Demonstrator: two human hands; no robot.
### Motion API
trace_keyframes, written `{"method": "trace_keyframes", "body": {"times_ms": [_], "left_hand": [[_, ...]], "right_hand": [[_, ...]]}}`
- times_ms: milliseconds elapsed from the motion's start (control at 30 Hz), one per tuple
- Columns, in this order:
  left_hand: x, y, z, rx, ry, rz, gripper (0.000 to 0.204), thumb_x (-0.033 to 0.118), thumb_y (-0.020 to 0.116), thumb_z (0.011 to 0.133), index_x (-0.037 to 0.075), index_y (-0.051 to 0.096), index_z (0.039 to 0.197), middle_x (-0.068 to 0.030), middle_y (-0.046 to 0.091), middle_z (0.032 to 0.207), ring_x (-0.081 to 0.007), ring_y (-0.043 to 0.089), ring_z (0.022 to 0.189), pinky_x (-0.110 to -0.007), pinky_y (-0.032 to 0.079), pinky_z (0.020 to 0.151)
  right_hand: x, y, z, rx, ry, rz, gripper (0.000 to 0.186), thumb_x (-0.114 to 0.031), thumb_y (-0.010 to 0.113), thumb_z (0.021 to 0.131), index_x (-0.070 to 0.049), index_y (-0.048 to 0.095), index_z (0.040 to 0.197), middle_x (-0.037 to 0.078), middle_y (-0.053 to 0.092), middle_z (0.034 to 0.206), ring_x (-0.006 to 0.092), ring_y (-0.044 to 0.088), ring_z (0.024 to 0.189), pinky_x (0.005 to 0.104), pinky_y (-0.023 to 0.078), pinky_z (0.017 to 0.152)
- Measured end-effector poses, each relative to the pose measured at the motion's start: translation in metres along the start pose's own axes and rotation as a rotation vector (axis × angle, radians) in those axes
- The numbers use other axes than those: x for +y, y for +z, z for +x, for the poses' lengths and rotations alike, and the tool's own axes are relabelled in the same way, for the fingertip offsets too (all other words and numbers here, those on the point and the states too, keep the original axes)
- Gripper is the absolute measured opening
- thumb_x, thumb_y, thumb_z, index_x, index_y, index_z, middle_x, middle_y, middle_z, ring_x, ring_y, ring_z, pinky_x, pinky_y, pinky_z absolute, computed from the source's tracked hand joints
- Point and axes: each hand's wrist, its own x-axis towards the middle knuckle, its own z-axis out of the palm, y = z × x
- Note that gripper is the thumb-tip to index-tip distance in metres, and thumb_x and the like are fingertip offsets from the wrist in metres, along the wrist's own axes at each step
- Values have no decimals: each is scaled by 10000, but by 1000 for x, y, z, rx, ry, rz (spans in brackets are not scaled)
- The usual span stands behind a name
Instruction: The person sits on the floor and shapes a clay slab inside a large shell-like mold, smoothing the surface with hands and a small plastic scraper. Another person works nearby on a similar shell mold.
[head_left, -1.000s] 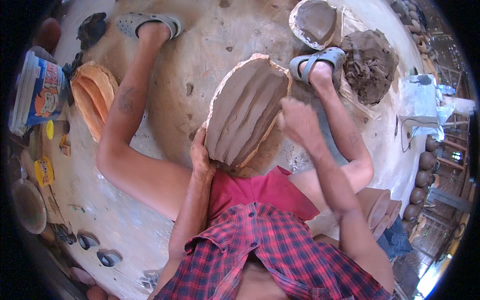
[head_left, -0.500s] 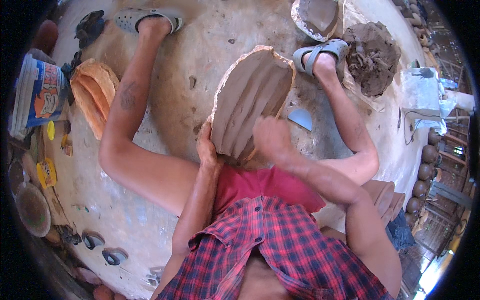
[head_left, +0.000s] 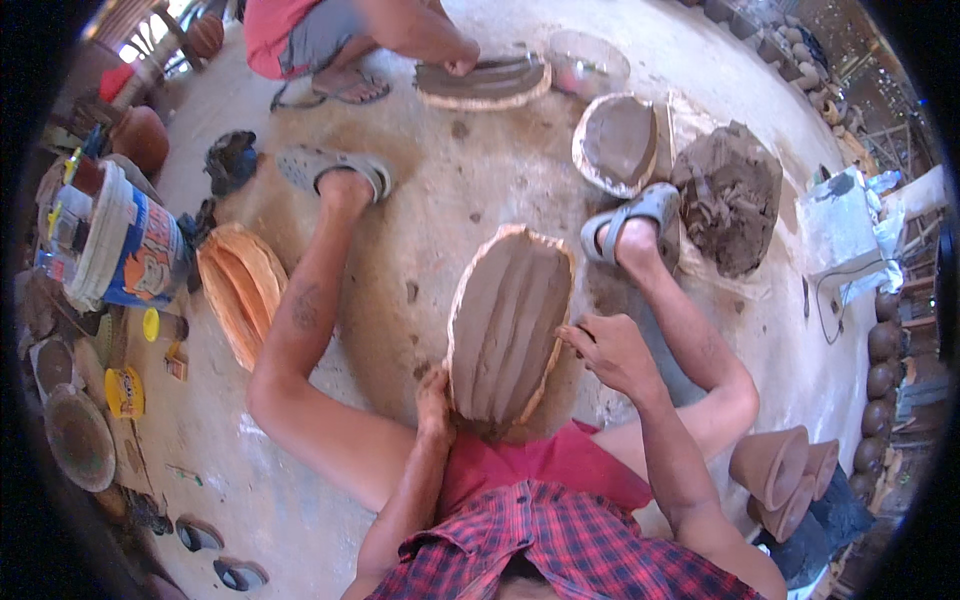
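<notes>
A long oval mould [head_left: 452, 338] with a rough pale rim leans near my lap, lined with grey-brown clay [head_left: 508, 325] that is pressed into lengthwise ridges. My left hand [head_left: 434, 408] grips the mould's lower left edge, thumb up along the rim. At the right rim is my right hand [head_left: 614, 352], its fingers curled and their tips touching the edge. Whether a bit of clay sits in that pinch is hidden. Beyond my right foot, a large heap of wet clay [head_left: 735, 210] lies on a sheet, beside a smaller clay-lined mould [head_left: 617, 145].
An orange ridged mould [head_left: 240, 290] lies outside my left leg, near a printed bucket [head_left: 135, 235] and a yellow tub [head_left: 125, 392]. Clay pots [head_left: 770, 465] stand at the right. Ahead, a crouching person's hand [head_left: 462, 58] works at another clay-filled mould [head_left: 485, 98].
My right hand has moved from over the lower clay to the right rim, fingers now at the edge. The view has tilted up, bringing the other person in. My left hand keeps its grip.
</notes>
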Motion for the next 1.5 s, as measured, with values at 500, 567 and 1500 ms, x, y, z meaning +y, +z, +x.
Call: {"method": "trace_keyframes", "body": {"times_ms": [500,567,1500], "left_hand": [[10,25,-6,-475,-505,541,371,203,663,1072,-56,683,1336,-191,772,1267,-275,796,999,-355,667,810],[19,22,2,-360,-466,522,341,219,670,1058,-59,717,1251,-207,776,1254,-248,803,959,-336,652,753],[147,51,9,-137,263,646,682,259,774,996,-30,548,1572,-153,692,1427,-217,643,1297,-358,484,1135]], "right_hand": [[49,9,3,222,62,360,194,-132,655,1017,33,719,1095,224,781,902,308,801,808,413,600,763],[55,-6,4,264,-9,328,255,-70,643,1002,24,666,1238,241,786,997,338,802,928,421,600,840],[140,43,0,61,147,-253,626,-120,816,851,-75,636,1449,224,630,1355,425,619,1240,510,548,1048]]}}
